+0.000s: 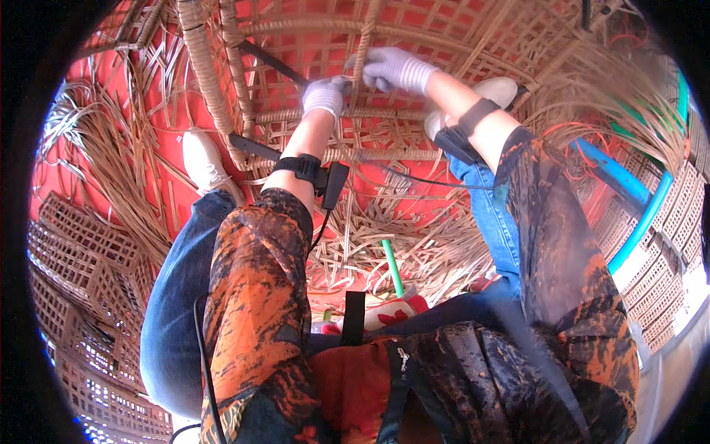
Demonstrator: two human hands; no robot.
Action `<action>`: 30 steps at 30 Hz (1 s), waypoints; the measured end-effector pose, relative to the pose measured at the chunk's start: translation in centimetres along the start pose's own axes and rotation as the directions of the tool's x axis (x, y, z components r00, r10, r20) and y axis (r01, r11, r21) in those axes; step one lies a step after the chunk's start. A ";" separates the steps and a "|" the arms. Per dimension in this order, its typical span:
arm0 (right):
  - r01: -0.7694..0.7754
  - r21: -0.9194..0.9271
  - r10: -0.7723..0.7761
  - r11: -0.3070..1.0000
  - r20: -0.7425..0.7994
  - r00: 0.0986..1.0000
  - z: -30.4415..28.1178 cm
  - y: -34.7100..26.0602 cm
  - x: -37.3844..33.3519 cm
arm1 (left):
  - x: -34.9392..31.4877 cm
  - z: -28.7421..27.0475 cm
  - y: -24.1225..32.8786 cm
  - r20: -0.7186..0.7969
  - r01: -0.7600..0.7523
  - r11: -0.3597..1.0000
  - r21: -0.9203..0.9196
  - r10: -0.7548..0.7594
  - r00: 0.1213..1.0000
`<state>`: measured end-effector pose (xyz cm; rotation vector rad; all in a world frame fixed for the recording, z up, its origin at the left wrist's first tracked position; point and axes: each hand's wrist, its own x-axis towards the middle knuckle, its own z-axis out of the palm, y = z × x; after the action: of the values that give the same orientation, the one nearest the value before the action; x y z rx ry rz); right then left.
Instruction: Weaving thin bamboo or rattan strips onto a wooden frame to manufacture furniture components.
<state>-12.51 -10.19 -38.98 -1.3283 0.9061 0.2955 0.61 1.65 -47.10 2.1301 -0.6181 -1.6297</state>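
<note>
A large woven rattan frame (244,96) with an open lattice and wrapped bars spans the upper part of the view. Both my hands wear pale gloves with ribbed cuffs and meet at an upright wrapped bar (365,41). My left hand (324,95) is at the left of that bar, its fingers drawn together; what they pinch is too small to name. From the right, my right hand (399,70) reaches to the same bar with bent fingers closed at it. Its fingertips are partly hidden and slightly blurred, so their hold is unclear.
Loose rattan strips (122,159) lie in heaps on the red floor covering (166,137), left and below the frame. More strips (636,103) fan out at the right beside a blue tube (614,174). Woven panels (89,237) stand at the left. A green stick (392,266) lies between my legs.
</note>
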 end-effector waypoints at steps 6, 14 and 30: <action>-0.018 -0.463 0.103 0.886 0.158 0.982 -0.9 -0.2 1.5 | 0.4 0.6 2.0 -0.044 -0.016 0.845 0.534 0.047 0.998; 0.289 -0.917 0.088 0.275 0.323 0.942 5.5 -2.0 -8.7 | -9.3 -2.3 5.8 -0.247 -0.114 0.938 0.329 0.202 0.948; 0.005 -0.757 0.054 0.654 0.054 0.997 -0.2 -2.8 -4.9 | -4.7 0.8 1.1 -0.218 -0.149 0.984 0.100 0.168 0.961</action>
<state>-13.88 -9.65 -33.50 -2.0682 0.7529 0.8099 -1.36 3.35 -43.01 2.2203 -0.7720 -1.2758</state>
